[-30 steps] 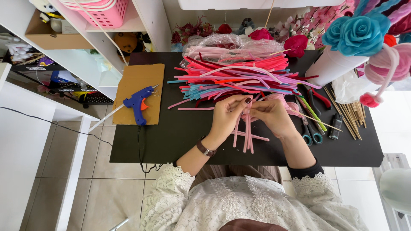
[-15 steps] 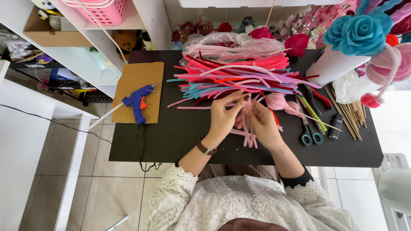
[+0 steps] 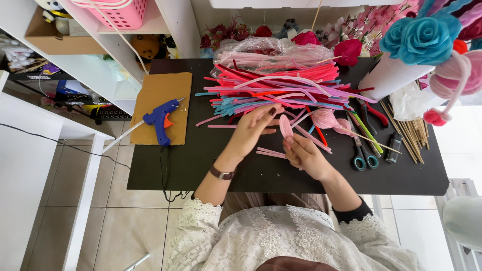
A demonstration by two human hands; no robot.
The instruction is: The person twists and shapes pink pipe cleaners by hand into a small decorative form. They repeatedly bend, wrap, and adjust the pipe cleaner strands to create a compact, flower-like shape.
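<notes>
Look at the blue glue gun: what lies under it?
The glue gun rests on a brown cardboard sheet, which lies on the black table. The table surface beneath the cardboard is covered, so it cannot be seen.

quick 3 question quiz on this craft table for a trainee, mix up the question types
1. True or false: the blue glue gun lies on the cardboard sheet.
2. What does the right hand hold?
A. scissors
B. a pink petal-shaped loop of pipe cleaner
C. a wooden stick
3. In a few words: where is the left hand in relation to the pile of pipe cleaners?

Key
1. True.
2. B: the pink loop stands up from its fingers; the teal-handled scissors lie untouched on the black table.
3. At the pile's near edge, fingers stretched toward the loop.
</notes>
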